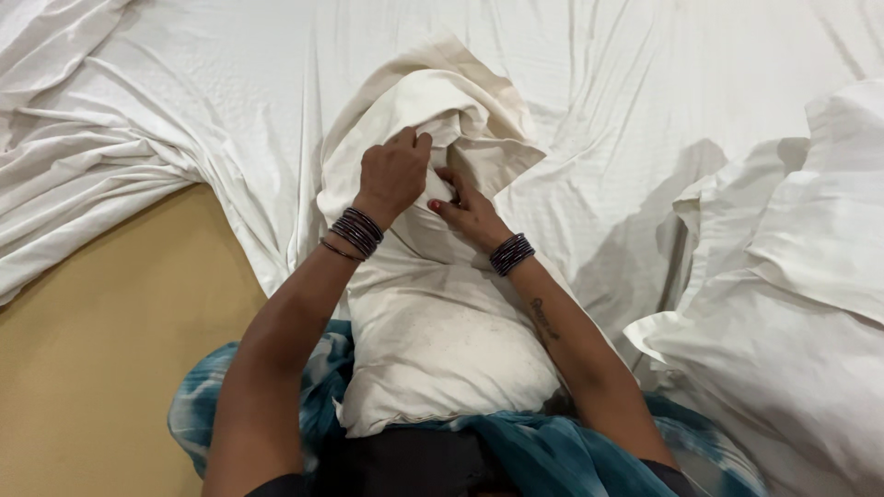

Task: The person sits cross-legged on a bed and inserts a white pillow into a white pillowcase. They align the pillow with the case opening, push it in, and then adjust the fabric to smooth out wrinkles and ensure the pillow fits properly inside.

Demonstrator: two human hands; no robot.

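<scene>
Gripping the bunched mouth of the cream pillowcase (433, 110), the left hand (394, 175) has its fingers curled shut on the fabric. Right beside it, the right hand (468, 213) presses into the folds; its fingertips are buried in cloth, so I cannot tell whether they're closed. The white pillow (442, 340) lies lengthwise against the person's lap, upper end inside the case. Around it spreads a rumpled white bed sheet (626, 83), another pillow (810, 304) off right, bare tan mattress (92, 368) left.

No packages, labels, signs or screens anywhere in view.
</scene>
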